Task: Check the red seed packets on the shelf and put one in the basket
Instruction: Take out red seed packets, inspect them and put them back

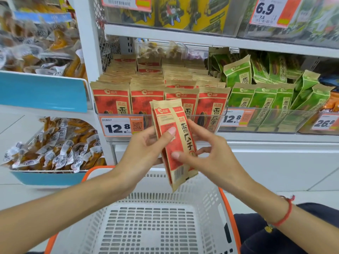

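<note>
Stage: checking – one red seed packet (pixel 174 143) off the shelf (pixel 256 138), above the basket (pixel 211 195) | left hand (pixel 146 149) and right hand (pixel 211 153) both pinch it | left: drop it in – basket holds nothing visible.

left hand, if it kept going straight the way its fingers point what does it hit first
The left hand points up and right, already gripping the red seed packet. Past that, probably the right hand just behind the packet, though depth is unclear.
</note>
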The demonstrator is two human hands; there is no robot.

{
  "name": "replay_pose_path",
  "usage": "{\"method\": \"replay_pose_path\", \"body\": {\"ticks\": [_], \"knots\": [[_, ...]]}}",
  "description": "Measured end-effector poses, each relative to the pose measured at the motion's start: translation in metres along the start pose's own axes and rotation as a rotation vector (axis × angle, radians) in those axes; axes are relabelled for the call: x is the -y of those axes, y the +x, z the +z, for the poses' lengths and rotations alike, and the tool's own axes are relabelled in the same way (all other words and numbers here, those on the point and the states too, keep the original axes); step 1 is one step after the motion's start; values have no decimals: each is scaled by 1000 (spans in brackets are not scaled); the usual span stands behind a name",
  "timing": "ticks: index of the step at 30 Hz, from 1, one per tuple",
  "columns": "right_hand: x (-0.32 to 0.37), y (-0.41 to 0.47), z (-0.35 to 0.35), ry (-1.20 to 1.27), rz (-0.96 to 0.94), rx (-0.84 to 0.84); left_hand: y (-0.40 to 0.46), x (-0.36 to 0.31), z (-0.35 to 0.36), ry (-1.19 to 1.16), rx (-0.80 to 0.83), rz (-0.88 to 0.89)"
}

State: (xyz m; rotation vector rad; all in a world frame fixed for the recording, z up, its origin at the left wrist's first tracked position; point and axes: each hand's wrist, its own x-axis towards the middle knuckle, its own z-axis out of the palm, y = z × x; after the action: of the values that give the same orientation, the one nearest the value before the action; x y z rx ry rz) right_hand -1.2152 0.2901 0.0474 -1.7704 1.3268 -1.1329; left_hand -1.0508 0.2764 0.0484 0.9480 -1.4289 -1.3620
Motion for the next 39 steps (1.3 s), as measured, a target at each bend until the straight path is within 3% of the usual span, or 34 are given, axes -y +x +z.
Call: {"method": "replay_pose_path", "body": {"ticks": [4, 11, 14, 17, 21, 23, 29, 33, 39], "knots": [[2, -3, 5, -224, -109, 161, -5, -10, 10, 24, 33, 11], [3, 9, -23, -14, -91, 218, 2, -24, 9, 113, 90, 97], [11, 21, -40, 121, -82, 195, 22, -31, -3, 343, -70, 256], [23, 38, -57, 190, -99, 188, 43, -48, -12, 402, -194, 296], [48, 74, -76, 197, -172, 177, 72, -73, -15, 411, -41, 314], [56, 98, -81, 195, -217, 111, 83, -83, -17, 429, -53, 401], [55, 148, -86, 36, -288, 59, 110, -87, -35, 544, -241, 502], [50, 159, -80, -153, -373, -11, 115, -84, -46, 638, -253, 520], [47, 161, -87, -189, -391, 39, 118, -83, -52, 756, -231, 513]]}}
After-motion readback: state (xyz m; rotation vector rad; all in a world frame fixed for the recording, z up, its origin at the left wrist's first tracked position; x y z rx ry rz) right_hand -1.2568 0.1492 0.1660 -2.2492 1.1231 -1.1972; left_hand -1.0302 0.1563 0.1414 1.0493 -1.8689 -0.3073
